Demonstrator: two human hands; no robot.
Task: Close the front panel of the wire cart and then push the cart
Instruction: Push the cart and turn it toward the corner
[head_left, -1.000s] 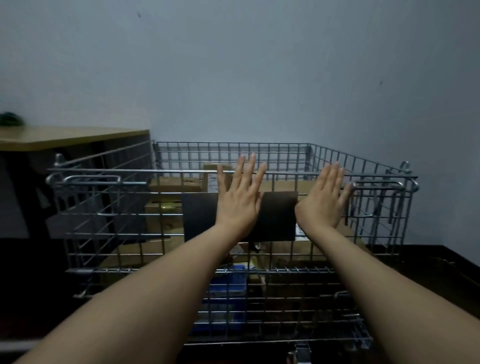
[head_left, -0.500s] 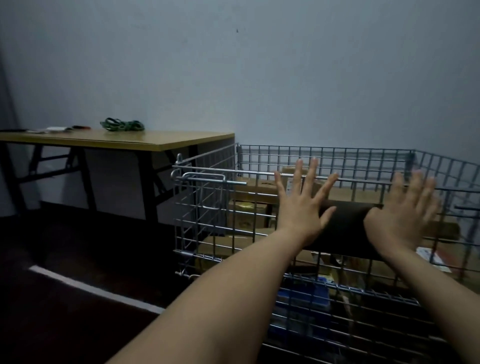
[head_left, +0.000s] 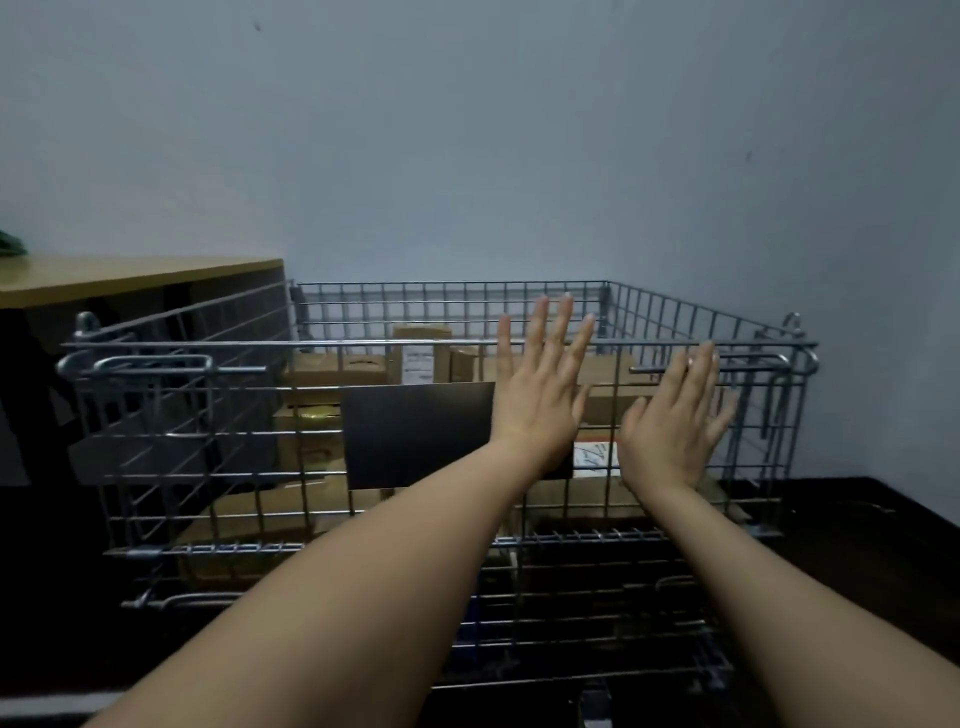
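The left hand (head_left: 537, 400) covers the right end of the dark plate (head_left: 418, 434) on the front panel (head_left: 218, 452), and the label (head_left: 595, 457) behind shows only partly — its print unreadable. The green thing (head_left: 10, 243) is cut off by the edge — unidentifiable.

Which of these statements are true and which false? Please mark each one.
1. Both hands are flat, fingers spread, against the front panel. True; left hand, right hand.
2. The wire cart is empty. False: cardboard boxes lie inside.
3. A dark plate hangs on the panel. True.
4. The wooden table stands right of the cart. False: left.
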